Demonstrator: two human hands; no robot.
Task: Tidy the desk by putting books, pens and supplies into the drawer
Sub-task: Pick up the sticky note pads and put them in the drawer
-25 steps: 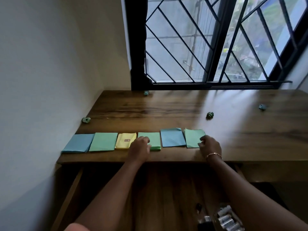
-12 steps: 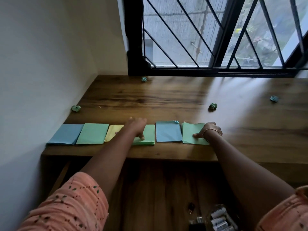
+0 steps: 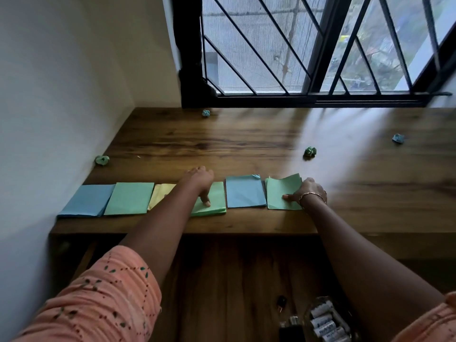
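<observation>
Left hand: thumb pressing green paper stack
Right hand: thumb on rightmost green sheet
Desk: four crumpled paper balls

Desk: six paper stacks in a row, namely two blue, three green, one yellow; four crumpled paper balls.

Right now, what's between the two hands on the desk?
In the head view, a blue paper stack lies between the left hand and right hand, a small crumpled bit at its far corner.
</observation>
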